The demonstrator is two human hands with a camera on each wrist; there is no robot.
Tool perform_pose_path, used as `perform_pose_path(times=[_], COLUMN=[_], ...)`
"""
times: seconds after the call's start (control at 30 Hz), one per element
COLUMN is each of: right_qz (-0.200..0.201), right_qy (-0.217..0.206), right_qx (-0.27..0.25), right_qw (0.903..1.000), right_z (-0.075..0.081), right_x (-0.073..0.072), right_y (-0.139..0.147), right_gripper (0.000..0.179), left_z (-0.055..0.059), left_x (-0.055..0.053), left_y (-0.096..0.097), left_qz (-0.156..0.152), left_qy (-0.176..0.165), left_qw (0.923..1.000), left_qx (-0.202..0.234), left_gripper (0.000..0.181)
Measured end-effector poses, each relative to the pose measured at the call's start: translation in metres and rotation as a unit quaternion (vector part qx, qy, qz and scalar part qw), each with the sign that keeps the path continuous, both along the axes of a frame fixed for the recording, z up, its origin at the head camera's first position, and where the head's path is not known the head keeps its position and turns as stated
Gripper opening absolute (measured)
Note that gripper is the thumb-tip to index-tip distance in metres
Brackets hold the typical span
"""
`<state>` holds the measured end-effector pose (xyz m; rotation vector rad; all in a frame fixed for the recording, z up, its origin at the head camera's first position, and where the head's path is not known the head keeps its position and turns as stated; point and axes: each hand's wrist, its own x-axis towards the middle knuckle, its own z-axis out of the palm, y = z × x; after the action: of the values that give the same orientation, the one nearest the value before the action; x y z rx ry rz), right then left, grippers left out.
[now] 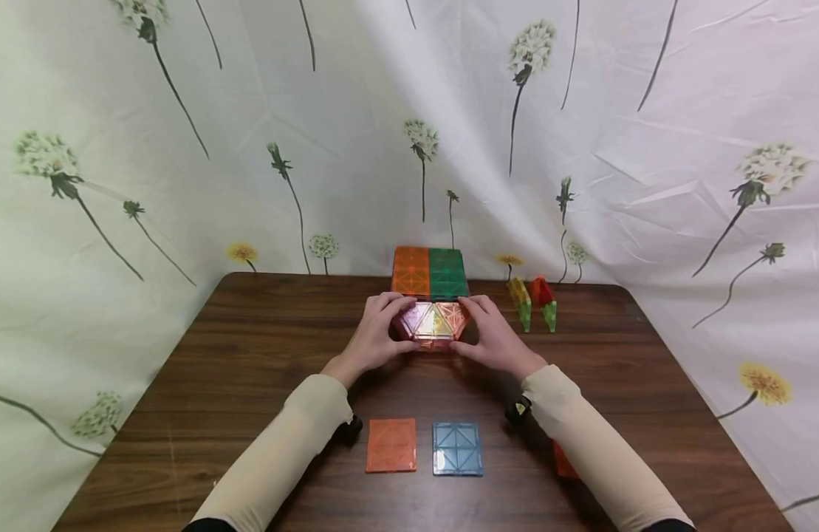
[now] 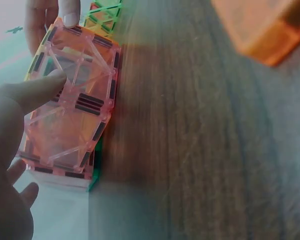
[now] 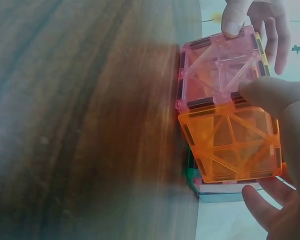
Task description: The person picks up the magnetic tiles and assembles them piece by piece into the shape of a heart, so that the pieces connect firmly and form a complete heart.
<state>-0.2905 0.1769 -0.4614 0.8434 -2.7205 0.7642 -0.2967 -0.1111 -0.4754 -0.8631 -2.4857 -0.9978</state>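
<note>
Both hands grip a low half-hexagon block of translucent magnetic tiles (image 1: pixel 434 323), whose top shows purple, yellow and pinkish triangles. My left hand (image 1: pixel 376 332) holds its left end, thumb at the near side and fingers at the back. At the right end, my right hand (image 1: pixel 492 336) grips in the same way. A pink square side tile (image 3: pixel 220 70) and an orange one (image 3: pixel 235 145) face the right wrist camera. Directly behind the block stands a larger tile box with an orange (image 1: pixel 410 271) and a green (image 1: pixel 447 272) top.
Two small upright tile pieces, one yellow-green (image 1: pixel 519 304) and one red-green (image 1: pixel 545 303), stand to the right. Nearer me lie a flat orange square tile (image 1: pixel 391 445) and a blue one (image 1: pixel 457 449). A red-orange tile (image 1: pixel 564 462) is partly hidden by my right forearm.
</note>
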Motion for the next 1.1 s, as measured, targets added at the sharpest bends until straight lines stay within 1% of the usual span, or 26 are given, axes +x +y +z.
perform_pose_path(times=[0.2, 0.33, 0.5, 0.63, 0.73, 0.87, 0.93, 1.03, 1.1], right_qz=[-0.009, -0.015, -0.028, -0.031, -0.032, -0.033, -0.032, -0.032, -0.031], right_qy=[-0.019, -0.009, 0.013, 0.013, -0.004, -0.051, -0.072, -0.083, -0.081], right_qx=[0.018, 0.029, 0.013, -0.003, -0.012, -0.025, -0.028, -0.021, -0.019], right_qw=[0.9996, 0.9994, 0.9994, 0.9994, 0.9994, 0.9978, 0.9965, 0.9958, 0.996], right_z=[0.008, 0.007, 0.002, -0.002, -0.003, -0.004, -0.005, -0.007, -0.008], right_x=[-0.005, -0.007, -0.006, -0.006, -0.009, -0.016, -0.018, -0.02, -0.02], right_y=[-0.003, -0.003, -0.002, 0.0, 0.003, 0.007, 0.008, 0.007, 0.006], right_gripper=[0.093, 0.09, 0.081, 0.079, 0.083, 0.092, 0.092, 0.091, 0.089], left_z=[0.002, 0.002, 0.001, 0.0, 0.0, 0.0, 0.0, 0.0, 0.0], left_x=[-0.005, -0.006, -0.005, -0.005, -0.005, -0.005, -0.004, -0.004, -0.004], left_y=[-0.001, -0.002, -0.002, -0.001, 0.0, 0.005, 0.007, 0.008, 0.007], left_qz=[0.014, 0.013, 0.017, 0.02, 0.024, 0.035, 0.044, 0.056, 0.06], left_qy=[-0.013, -0.021, -0.037, -0.054, -0.066, -0.083, -0.084, -0.082, -0.08], left_qw=[0.9997, 0.9997, 0.9992, 0.9983, 0.9975, 0.9959, 0.9955, 0.995, 0.995], left_qx=[-0.014, -0.009, 0.003, 0.009, 0.01, 0.004, -0.002, -0.006, -0.008], left_gripper=[0.081, 0.077, 0.072, 0.071, 0.072, 0.077, 0.077, 0.076, 0.074])
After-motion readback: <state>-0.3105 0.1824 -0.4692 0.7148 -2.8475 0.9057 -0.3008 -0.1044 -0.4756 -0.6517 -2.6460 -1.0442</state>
